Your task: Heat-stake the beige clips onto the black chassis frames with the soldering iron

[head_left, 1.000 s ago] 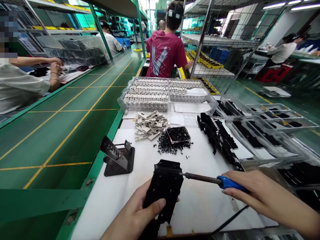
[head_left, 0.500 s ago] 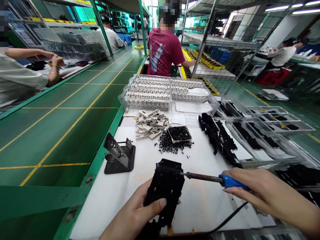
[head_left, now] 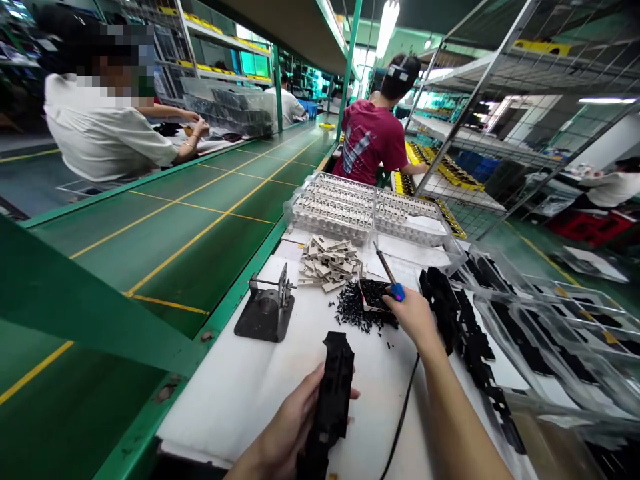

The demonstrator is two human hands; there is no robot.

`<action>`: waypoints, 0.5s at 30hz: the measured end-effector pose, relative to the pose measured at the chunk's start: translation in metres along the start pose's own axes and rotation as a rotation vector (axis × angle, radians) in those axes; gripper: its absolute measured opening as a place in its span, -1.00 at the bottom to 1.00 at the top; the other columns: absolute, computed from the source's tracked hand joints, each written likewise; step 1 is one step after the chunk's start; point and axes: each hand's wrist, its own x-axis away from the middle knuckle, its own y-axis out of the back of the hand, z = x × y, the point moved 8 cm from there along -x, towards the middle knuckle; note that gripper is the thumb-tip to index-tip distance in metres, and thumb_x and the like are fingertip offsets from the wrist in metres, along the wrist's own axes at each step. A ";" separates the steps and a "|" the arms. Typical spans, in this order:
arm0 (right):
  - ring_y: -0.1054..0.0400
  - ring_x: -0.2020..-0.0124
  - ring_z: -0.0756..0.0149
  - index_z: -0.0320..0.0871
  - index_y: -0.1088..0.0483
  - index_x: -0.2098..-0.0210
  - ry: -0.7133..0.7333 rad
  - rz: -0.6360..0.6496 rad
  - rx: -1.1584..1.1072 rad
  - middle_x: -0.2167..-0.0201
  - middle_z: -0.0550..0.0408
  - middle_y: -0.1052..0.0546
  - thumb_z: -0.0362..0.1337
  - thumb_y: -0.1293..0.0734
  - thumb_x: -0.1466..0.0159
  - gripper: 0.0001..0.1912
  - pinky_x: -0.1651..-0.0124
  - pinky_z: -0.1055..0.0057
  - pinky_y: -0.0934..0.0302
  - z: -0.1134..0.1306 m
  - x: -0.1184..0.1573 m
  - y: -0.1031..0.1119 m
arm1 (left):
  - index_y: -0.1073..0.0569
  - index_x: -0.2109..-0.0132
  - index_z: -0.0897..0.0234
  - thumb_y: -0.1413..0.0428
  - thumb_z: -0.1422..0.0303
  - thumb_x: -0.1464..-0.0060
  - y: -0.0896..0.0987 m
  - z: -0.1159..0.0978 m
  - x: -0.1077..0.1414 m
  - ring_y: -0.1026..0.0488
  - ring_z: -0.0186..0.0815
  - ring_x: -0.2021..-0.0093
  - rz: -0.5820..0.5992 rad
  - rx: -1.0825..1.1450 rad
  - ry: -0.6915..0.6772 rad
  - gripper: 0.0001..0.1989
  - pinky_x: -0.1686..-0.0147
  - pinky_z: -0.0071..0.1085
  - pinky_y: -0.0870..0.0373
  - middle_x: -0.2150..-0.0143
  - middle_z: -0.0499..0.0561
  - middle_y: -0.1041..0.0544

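black plastic frame [head_left: 333,400] clasped in left hand [head_left: 283,427]
soldering iron [head_left: 386,267] pinched in right hand [head_left: 413,317], just above scattered black parts [head_left: 353,313]

Iron stand [head_left: 265,311] left of parts pile [head_left: 356,310] (tray [head_left: 295,213] behind)

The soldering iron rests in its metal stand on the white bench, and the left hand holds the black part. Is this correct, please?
Not quite. The head view shows the soldering iron is not in the metal stand; the right hand holds it. The left hand does hold the black part.
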 end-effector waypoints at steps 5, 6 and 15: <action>-0.27 0.37 0.44 -0.25 -0.46 0.25 0.017 0.070 0.090 0.36 0.01 -0.48 -0.20 -0.25 -0.23 -0.75 0.26 0.47 -0.12 0.001 -0.029 -0.026 | -0.37 -0.18 0.32 0.16 -0.15 -0.09 -0.011 0.004 0.007 -0.50 -0.34 0.27 0.225 0.012 -0.120 -0.25 0.25 -0.51 -0.36 0.10 0.12 -0.46; -0.26 0.38 0.45 -0.26 -0.45 0.25 0.018 0.075 0.100 0.37 0.03 -0.47 -0.20 -0.24 -0.25 -0.74 0.25 0.47 -0.13 -0.002 -0.029 -0.028 | -0.38 -0.18 0.31 0.20 -0.17 -0.08 -0.015 0.002 0.011 -0.49 -0.34 0.28 0.254 0.013 -0.157 -0.22 0.28 -0.51 -0.35 0.11 0.12 -0.45; -0.28 0.33 0.43 -0.25 -0.41 0.25 0.018 0.072 0.043 0.36 0.07 -0.46 -0.17 -0.24 -0.26 -0.75 0.20 0.45 -0.14 -0.017 -0.026 -0.032 | -0.38 -0.17 0.23 0.11 -0.31 0.10 -0.031 -0.014 0.035 -0.40 -0.20 0.07 0.312 -0.326 -0.548 -0.12 -0.01 -0.30 -0.37 -0.12 0.19 -0.39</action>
